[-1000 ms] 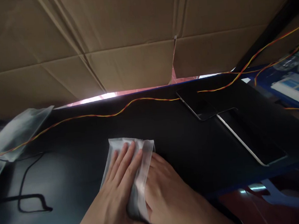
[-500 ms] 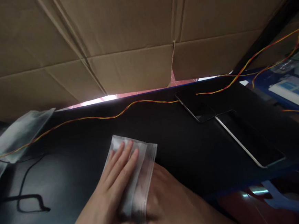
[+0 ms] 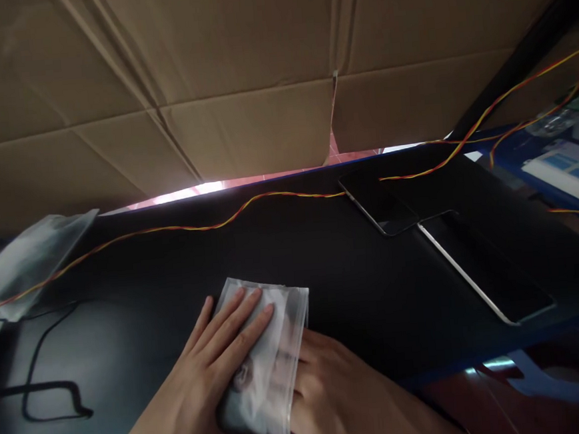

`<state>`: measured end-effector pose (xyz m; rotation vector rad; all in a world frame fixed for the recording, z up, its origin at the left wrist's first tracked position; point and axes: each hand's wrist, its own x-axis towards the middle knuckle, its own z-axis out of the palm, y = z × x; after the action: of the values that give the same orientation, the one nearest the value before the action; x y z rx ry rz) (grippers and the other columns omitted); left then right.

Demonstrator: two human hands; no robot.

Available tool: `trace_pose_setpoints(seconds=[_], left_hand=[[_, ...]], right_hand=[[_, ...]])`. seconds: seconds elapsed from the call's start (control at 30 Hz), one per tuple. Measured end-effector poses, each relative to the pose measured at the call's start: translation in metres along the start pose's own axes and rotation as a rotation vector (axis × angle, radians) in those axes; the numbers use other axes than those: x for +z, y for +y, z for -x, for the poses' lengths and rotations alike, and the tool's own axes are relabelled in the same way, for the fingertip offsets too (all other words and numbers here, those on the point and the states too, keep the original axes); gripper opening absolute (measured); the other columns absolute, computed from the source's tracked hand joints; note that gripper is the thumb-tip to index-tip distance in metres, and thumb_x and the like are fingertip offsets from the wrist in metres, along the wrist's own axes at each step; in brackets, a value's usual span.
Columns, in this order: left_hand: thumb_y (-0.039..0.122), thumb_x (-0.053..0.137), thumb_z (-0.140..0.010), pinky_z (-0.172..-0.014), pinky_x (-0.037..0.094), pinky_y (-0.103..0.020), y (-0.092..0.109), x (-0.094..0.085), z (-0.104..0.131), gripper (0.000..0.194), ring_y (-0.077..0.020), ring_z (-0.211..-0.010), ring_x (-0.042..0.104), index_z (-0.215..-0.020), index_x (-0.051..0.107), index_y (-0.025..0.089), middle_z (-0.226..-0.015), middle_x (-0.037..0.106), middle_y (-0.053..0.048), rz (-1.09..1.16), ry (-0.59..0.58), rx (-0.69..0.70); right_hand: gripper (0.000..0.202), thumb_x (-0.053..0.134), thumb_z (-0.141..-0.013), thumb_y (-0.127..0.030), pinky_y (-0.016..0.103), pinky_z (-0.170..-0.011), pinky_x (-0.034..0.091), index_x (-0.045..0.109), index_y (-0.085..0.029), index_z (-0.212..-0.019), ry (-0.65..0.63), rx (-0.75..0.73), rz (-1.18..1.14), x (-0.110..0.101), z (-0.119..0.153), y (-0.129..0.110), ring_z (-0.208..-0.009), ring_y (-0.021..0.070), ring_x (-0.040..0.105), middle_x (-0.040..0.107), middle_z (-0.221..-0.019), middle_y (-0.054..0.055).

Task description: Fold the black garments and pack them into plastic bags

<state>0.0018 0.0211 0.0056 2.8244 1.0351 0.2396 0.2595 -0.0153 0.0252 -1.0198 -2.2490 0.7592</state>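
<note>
A translucent plastic zip bag (image 3: 276,365) stands out against the black tabletop in the lower middle. My left hand (image 3: 206,377) lies flat over it, fingers stretched and apart, with the tips near its far edge. My right hand (image 3: 328,388) is at the bag's right side, knuckles up and fingers curled in behind the clear edge, where they show only faintly through the plastic. A small dark, curled shape (image 3: 242,376) shows through the bag beside my left fingers; I cannot make out what it is.
Two dark-screened phones (image 3: 484,265) lie to the right. A twisted red-yellow wire (image 3: 267,194) crosses the table's back. More plastic bags (image 3: 37,263) and a black cord (image 3: 57,384) are at left. Cardboard (image 3: 237,60) rises behind; a blue-edged surface with packages (image 3: 567,172) is far right.
The bag and both hands have shifted slightly nearer to me. My left fingers have spread wider over the bag, and the small dark shape has come into sight.
</note>
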Motion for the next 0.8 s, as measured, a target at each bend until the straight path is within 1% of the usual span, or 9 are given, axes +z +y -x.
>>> trace_pose_setpoints(seconds=[0.13, 0.2, 0.27, 0.4, 0.47, 0.53, 0.63, 0.7, 0.8], left_hand=[[0.110, 0.054, -0.069, -0.138, 0.020, -0.069, 0.004, 0.000, 0.002, 0.150, -0.0443, -0.168, 0.033, -0.178, 0.019, 0.012, -0.184, 0.027, -0.022, 0.027, 0.009, -0.042], [0.109, 0.054, -0.068, -0.137, 0.021, -0.070, 0.005, 0.001, 0.001, 0.152, -0.0458, -0.170, 0.028, -0.178, 0.017, 0.010, -0.184, 0.024, -0.024, 0.022, 0.036, -0.045], [0.108, 0.053, -0.071, -0.137, 0.019, -0.070, 0.005, 0.002, 0.002, 0.149, -0.0459, -0.171, 0.023, -0.178, 0.017, 0.010, -0.185, 0.021, -0.024, 0.008, 0.057, -0.045], [0.106, 0.047, -0.078, -0.140, 0.012, -0.064, 0.002, 0.005, 0.005, 0.142, -0.0423, -0.173, 0.019, -0.177, 0.018, 0.009, -0.186, 0.021, -0.022, -0.001, 0.064, -0.041], [0.102, 0.052, -0.082, -0.141, 0.010, -0.061, 0.002, 0.005, 0.005, 0.137, -0.0407, -0.173, 0.017, -0.177, 0.020, 0.009, -0.186, 0.021, -0.020, -0.002, 0.060, -0.035], [0.101, 0.056, -0.082, -0.141, 0.009, -0.061, 0.004, 0.005, 0.003, 0.137, -0.0405, -0.174, 0.015, -0.177, 0.020, 0.008, -0.186, 0.020, -0.020, -0.014, 0.052, -0.033], [0.106, 0.052, -0.077, -0.140, 0.010, -0.065, 0.008, 0.005, -0.001, 0.144, -0.0420, -0.174, 0.015, -0.178, 0.017, 0.009, -0.186, 0.018, -0.021, -0.048, 0.021, -0.027], [0.107, 0.050, -0.075, -0.139, 0.012, -0.069, 0.009, 0.006, -0.004, 0.145, -0.0433, -0.173, 0.015, -0.178, 0.015, 0.012, -0.187, 0.017, -0.021, -0.067, 0.000, -0.028], [0.106, 0.053, -0.075, -0.137, 0.019, -0.071, 0.012, 0.005, -0.007, 0.145, -0.0447, -0.173, 0.016, -0.179, 0.013, 0.013, -0.186, 0.017, -0.022, -0.093, -0.005, -0.039]], right_hand=[[0.054, 0.068, -0.099, -0.021, 0.043, -0.135, 0.038, 0.063, -0.014, -0.152, 0.105, 0.063, -0.021, 0.028, -0.013, 0.010, -0.156, 0.0273, 0.055, 0.063, -0.163, 0.014], [0.061, 0.065, -0.100, -0.019, 0.044, -0.136, 0.036, 0.056, -0.015, -0.160, 0.139, 0.091, 0.001, 0.032, -0.016, 0.013, -0.162, 0.0267, 0.047, 0.054, -0.171, 0.015], [0.065, 0.065, -0.103, -0.022, 0.039, -0.137, 0.033, 0.050, -0.013, -0.165, 0.140, 0.078, 0.035, 0.024, -0.015, 0.011, -0.164, 0.0233, 0.044, 0.049, -0.175, 0.014], [0.062, 0.071, -0.107, -0.035, 0.035, -0.140, 0.025, 0.053, -0.018, -0.164, -0.007, -0.010, 0.152, -0.005, 0.001, 0.008, -0.167, 0.0199, 0.038, 0.050, -0.176, 0.004], [0.056, 0.068, -0.109, -0.040, 0.039, -0.138, 0.032, 0.058, -0.019, -0.160, 0.046, 0.008, 0.228, -0.011, 0.013, 0.012, -0.163, 0.0222, 0.044, 0.058, -0.169, 0.001], [0.052, 0.067, -0.110, -0.043, 0.042, -0.127, 0.049, 0.062, -0.019, -0.156, 0.129, 0.097, 0.276, -0.010, 0.023, 0.016, -0.151, 0.0264, 0.057, 0.068, -0.160, 0.002], [0.053, 0.072, -0.105, -0.049, 0.049, -0.112, 0.060, 0.066, -0.024, -0.152, 0.087, 0.240, 0.260, -0.002, 0.030, 0.018, -0.138, 0.0324, 0.065, 0.071, -0.155, 0.002], [0.065, 0.077, -0.100, -0.047, 0.057, -0.114, 0.057, 0.060, -0.027, -0.159, 0.013, 0.287, 0.231, 0.002, 0.026, 0.014, -0.145, 0.0377, 0.059, 0.065, -0.163, 0.003], [0.080, 0.077, -0.095, -0.032, 0.065, -0.125, 0.045, 0.047, -0.027, -0.169, -0.031, 0.314, 0.218, 0.003, 0.016, 0.009, -0.165, 0.0420, 0.033, 0.057, -0.170, 0.001]])
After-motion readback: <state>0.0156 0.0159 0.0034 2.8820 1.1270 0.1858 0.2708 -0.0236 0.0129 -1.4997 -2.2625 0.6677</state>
